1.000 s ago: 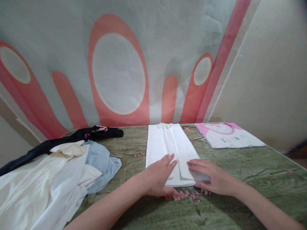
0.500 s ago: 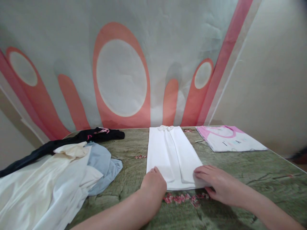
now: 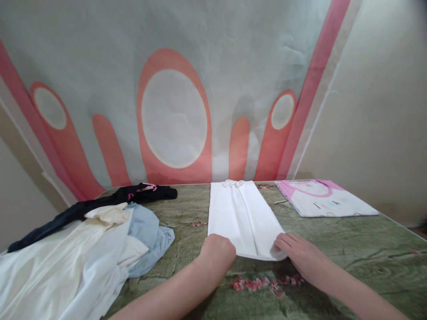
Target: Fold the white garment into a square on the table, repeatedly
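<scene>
- Left hand (image 3: 216, 253) is curled on the near left corner of the white garment (image 3: 242, 218); right hand (image 3: 296, 255) pinches the near right corner.
- The garment, folded into a long strip, stretches away from both hands on the table (image 3: 350, 249).
- Judged step: gripping the near hem; the next move needs both corners lifted evenly and carried toward the far end.

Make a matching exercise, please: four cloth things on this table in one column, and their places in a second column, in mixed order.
1. white folded garment
2. black garment
3. pink and white shirt
4. light blue cloth

a. far right, lying flat
b. far left side of the table, stretched out
c. middle, near end under both hands
d. in the left heap, partly under cream cloth

Pairs: 1-c, 2-b, 3-a, 4-d
</scene>
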### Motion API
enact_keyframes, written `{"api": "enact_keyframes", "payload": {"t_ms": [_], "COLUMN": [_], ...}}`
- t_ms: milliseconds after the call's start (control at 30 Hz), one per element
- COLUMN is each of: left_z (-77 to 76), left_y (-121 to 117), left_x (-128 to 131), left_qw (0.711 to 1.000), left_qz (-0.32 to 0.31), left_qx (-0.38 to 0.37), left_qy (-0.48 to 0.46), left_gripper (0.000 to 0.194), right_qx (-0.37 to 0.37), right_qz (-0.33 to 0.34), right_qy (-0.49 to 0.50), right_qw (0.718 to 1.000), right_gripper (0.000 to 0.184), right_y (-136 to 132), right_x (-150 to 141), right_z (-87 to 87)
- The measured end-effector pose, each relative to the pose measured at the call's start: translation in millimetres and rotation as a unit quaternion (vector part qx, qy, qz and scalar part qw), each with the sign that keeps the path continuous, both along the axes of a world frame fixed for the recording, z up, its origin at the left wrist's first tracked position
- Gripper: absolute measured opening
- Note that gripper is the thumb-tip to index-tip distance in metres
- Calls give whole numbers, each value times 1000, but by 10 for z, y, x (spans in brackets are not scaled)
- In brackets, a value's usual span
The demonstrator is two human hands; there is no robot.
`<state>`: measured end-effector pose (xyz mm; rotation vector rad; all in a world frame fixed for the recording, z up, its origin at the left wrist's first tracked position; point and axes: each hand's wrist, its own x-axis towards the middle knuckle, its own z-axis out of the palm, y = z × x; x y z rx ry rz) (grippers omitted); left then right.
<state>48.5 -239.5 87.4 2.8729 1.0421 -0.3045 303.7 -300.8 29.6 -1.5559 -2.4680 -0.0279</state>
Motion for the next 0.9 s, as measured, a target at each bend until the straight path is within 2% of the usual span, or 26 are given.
{"api": "enact_keyframes", "payload": {"t_ms": [100,167,267,367,533,667,767,900], "left_z": [193,277,302,254,209,275,341,377], "left_y": [17,28,95,229,491,607,619,604], "left_x": [-81,-140,-242,-348,-497,-577,-607,-638], "left_qw": [998,998,998,999,992,964,948,939], "left_qz": [6,-13,-23,-29,-66,-102,-113,-109], "left_qx": [13,15,19,1,-84,-190,-247,-285], "left_qy": [55,67,61,34,-62,-155,-168,-161], "left_gripper": [22,22,24,30,20,32,37,38], "right_qx": [-25,-50,-98,-144,-180,-213,-238,-268], "right_qz": [31,59,71,46,58,86,94,87], "right_qy": [47,90,165,245,306,295,288,291], "right_qw": [998,993,979,958,933,928,923,914], "right_gripper": [40,39,34,23,22,25,25,25], "right_y": [28,64,120,155,184,199,185,146], "right_x": [74,139,253,349,411,433,473,543], "right_z": [36,53,44,2,-32,23,99,203]}}
